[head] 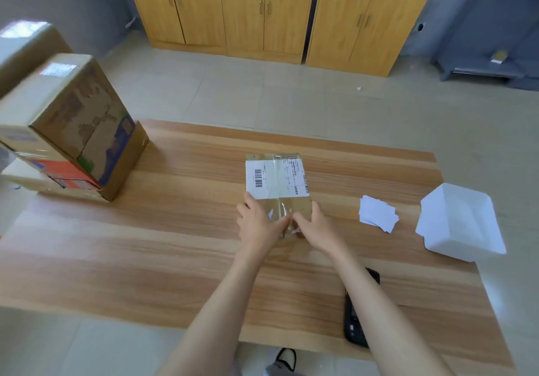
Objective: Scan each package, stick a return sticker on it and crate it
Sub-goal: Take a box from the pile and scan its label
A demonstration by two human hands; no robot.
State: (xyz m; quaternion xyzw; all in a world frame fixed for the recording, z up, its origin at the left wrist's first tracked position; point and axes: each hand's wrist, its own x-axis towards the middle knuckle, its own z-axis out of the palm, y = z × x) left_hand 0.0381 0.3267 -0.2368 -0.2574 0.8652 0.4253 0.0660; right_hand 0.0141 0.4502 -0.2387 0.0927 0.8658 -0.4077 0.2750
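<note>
A small brown cardboard package [277,177] with a white barcode label lies flat in the middle of the wooden table [175,229]. My left hand [258,222] and my right hand [316,224] rest on its near end, fingertips meeting over a small white sticker on the taped seam. A loose pile of white stickers [377,213] lies to the right of the package. A black handheld scanner [357,314] lies near the table's front edge, partly hidden by my right forearm. A white crate [460,221] stands at the table's right edge.
Several large cardboard boxes [75,130] are stacked at the table's left end. Wooden cabinets [262,13] line the far wall across a tiled floor. A shoe [287,359] shows below the front edge.
</note>
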